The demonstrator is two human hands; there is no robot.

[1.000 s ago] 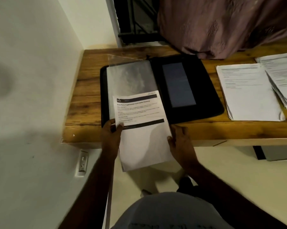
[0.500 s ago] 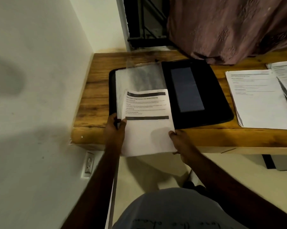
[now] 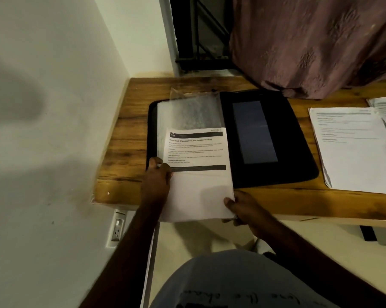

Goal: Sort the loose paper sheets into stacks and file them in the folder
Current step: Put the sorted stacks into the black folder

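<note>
A black folder [image 3: 283, 138] lies open on the wooden table [image 3: 125, 138], with a clear plastic sleeve [image 3: 192, 110] over its left half. A printed paper stack [image 3: 198, 174] lies partly in that sleeve, its lower end hanging past the table's front edge. My left hand [image 3: 157, 181] grips the stack's left edge together with the sleeve's corner. My right hand [image 3: 245, 207] pinches the stack's lower right corner. Two more paper stacks lie to the right: a flat one [image 3: 354, 152] and another [image 3: 385, 110] overlapping it at the frame edge.
A white wall [image 3: 54, 130] borders the table on the left, with a power outlet [image 3: 117, 227] below the tabletop. A mauve cloth [image 3: 309, 45] hangs over the table's back right. A dark metal frame [image 3: 198, 36] stands behind.
The paper stack has slid further up into the sleeve, so less of it hangs off the table. My right hand has shifted along its lower right corner. My left hand keeps its grip.
</note>
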